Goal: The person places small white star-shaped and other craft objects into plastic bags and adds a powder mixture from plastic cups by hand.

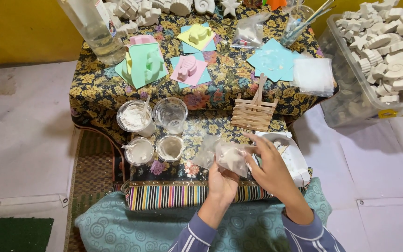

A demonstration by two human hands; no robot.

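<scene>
Left hand: closed round small clear plastic bag holding a white plaster piece.
Right hand: fingers pinching bag's top.
Beyond hands: wooden stick easel.
Left of hands: four clear plastic cups of white powder.

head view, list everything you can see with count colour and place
cups: four, clear, white powder or paste in most, left of centre
bottle: one, clear, top left
moulds: several, green, pink, yellow, on coloured paper squares at the back
wooden easel: one, tan, centre
brushes: a few, in a clear bag, top right
bin: one, clear, full of white plaster shapes, right
tablecloth: one, dark floral, under all
bag: one, clear, holding a white piece, in both hands
left hand: under the bag
right hand: at the bag's right side
</scene>
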